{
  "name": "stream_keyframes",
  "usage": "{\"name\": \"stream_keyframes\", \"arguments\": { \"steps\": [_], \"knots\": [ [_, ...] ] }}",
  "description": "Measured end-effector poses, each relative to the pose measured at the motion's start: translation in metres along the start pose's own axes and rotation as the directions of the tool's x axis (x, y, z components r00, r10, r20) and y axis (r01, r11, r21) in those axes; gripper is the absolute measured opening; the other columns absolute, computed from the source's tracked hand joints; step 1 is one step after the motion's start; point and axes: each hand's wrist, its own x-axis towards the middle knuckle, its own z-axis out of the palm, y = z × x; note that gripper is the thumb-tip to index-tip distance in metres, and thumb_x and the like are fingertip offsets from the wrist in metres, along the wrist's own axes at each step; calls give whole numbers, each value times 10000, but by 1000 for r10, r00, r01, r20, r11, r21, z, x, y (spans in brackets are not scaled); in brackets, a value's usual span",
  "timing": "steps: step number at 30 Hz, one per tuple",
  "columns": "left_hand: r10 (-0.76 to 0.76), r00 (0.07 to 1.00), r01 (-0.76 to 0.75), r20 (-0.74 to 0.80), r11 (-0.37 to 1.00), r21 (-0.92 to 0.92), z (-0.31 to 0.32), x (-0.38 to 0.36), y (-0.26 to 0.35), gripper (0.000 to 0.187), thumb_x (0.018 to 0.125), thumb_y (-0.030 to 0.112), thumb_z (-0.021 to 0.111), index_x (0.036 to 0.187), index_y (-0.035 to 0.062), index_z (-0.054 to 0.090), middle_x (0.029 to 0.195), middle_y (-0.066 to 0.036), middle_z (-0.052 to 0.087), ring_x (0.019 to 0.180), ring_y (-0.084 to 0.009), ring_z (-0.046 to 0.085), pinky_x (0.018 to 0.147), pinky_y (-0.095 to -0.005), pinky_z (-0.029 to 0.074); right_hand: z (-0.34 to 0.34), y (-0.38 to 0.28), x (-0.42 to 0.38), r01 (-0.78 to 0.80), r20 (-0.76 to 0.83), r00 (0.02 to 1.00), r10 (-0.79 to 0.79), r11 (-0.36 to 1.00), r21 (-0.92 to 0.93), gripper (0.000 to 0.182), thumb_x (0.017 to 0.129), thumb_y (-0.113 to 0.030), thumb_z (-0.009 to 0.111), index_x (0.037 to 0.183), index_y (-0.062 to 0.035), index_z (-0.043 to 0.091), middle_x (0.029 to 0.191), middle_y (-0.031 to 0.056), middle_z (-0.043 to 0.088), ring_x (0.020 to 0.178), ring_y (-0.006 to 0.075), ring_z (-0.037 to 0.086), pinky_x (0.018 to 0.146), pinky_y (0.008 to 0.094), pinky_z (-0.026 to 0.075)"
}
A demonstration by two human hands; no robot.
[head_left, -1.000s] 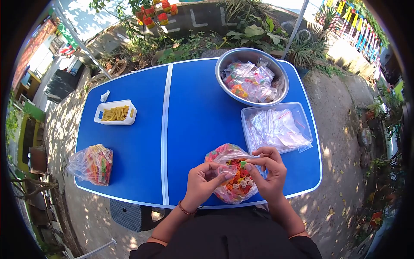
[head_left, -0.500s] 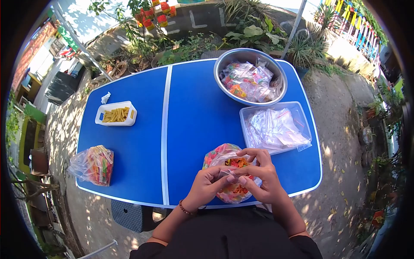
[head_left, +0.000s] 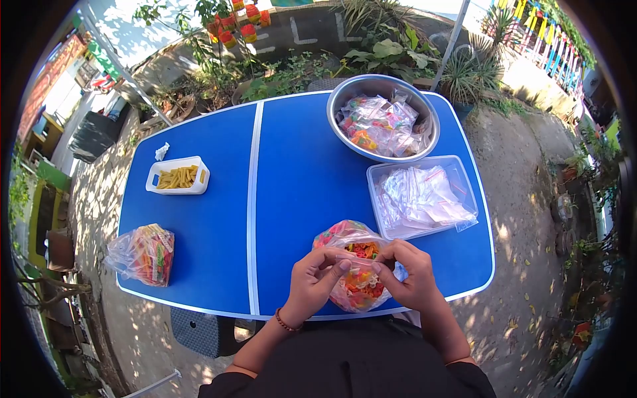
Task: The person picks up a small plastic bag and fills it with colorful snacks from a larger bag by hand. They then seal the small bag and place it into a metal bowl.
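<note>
A small clear zip-lock bag [head_left: 360, 263] with a reddish strip along its top is stretched between my hands. My left hand [head_left: 318, 275] pinches one end of the strip between thumb and fingers. The other end is pinched in my right hand [head_left: 406, 273]. Right below them, a large open plastic bag [head_left: 342, 232] full of small colourful pieces [head_left: 363, 285] stands near the table's front edge. How much the small bag holds is hard to make out against the pieces behind it.
On the blue table [head_left: 298, 179] stand a metal bowl [head_left: 337, 136] of filled packets, a clear tub [head_left: 378, 222] of flat zip-lock bags, a white container [head_left: 179, 190] of yellowish sticks, and a tied bag of colourful sticks [head_left: 149, 255]. A crumpled white scrap [head_left: 162, 151] lies at the far left.
My hands have moved apart, from close together to each end of the small bag's strip. The strip is now pulled straight. Other things on the table stay in place.
</note>
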Motion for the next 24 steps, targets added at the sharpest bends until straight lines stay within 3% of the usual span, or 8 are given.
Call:
{"name": "stream_keyframes", "arguments": {
  "steps": [1, 4, 11, 14, 17, 20, 22, 24],
  "knots": [
    [59, 998, -57, -37, 997, 46, 1, 0, 1, 120, 953, 79, 641, 1018, -18, 671, 996, -100, 699, 942, -174, 676, 875, -294, 528, 2, 1, 0, 21, -12, 1000, -22, 999, -26, 124, 833, -5, 668, 926, 40, 600, 837, 120, 600, 680, 178, 604, 607, 278, 494],
    [185, 982, -185, 38, 902, 390, -5, 1, 7, 66, 899, 17, 680, 950, -19, 699, 924, -98, 694, 889, -174, 665, 816, -285, 522, 4, 5, -2, 52, -16, 998, -53, 998, -25, 129, 820, -4, 664, 919, 36, 593, 834, 128, 597, 691, 214, 608, 624, 302, 505],
    [224, 973, -230, 62, 882, 411, -1, 1, 18, 53, 849, 12, 724, 900, -1, 721, 886, -111, 694, 849, -175, 661, 757, -284, 512, 6, 1, 0, 117, 28, 993, -116, 993, -24, 139, 753, 6, 667, 878, 14, 606, 817, 138, 596, 727, 270, 610, 668, 345, 512],
    [248, 965, -261, 88, 871, 416, -1, 2, 14, 50, 840, 8, 727, 890, 7, 720, 891, -110, 695, 842, -178, 657, 755, -281, 506, 10, 4, 1, 166, -38, 986, -165, 986, 9, 97, 744, 23, 662, 822, 20, 605, 739, 94, 573, 639, 174, 562, 575, 273, 464],
    [261, 960, -279, 102, 846, 455, 0, 2, 15, 46, 832, 25, 737, 874, 23, 719, 895, -102, 697, 841, -185, 656, 763, -286, 497, 10, -5, 5, 182, -38, 983, -182, 983, -23, 109, 731, 26, 666, 822, 13, 608, 736, 94, 575, 643, 181, 563, 576, 283, 465],
    [280, 948, -317, 151, 796, 515, 1, 3, 22, 56, 825, 57, 749, 868, 47, 714, 895, -79, 701, 850, -193, 657, 796, -304, 476, 11, -1, 2, 171, 1, 985, -171, 984, -45, 153, 713, 12, 689, 847, 10, 616, 816, 129, 600, 754, 284, 612, 684, 356, 515],
    [272, 947, -322, 172, 785, 529, 2, 4, 28, 59, 827, 74, 745, 872, 70, 707, 890, -51, 706, 869, -203, 664, 841, -322, 450, 11, -2, 4, 228, 6, 974, -228, 972, -59, 164, 707, 11, 695, 851, 10, 618, 815, 129, 597, 766, 294, 611, 689, 365, 516],
    [294, 934, -356, 202, 757, 548, 0, 5, 23, 74, 812, 79, 764, 868, 66, 718, 892, -51, 704, 851, -193, 647, 791, -308, 460, 12, -4, 5, 232, 24, 973, -231, 969, -85, 168, 705, 14, 700, 853, 10, 620, 812, 129, 593, 773, 301, 609, 690, 371, 516]
  ]
}}
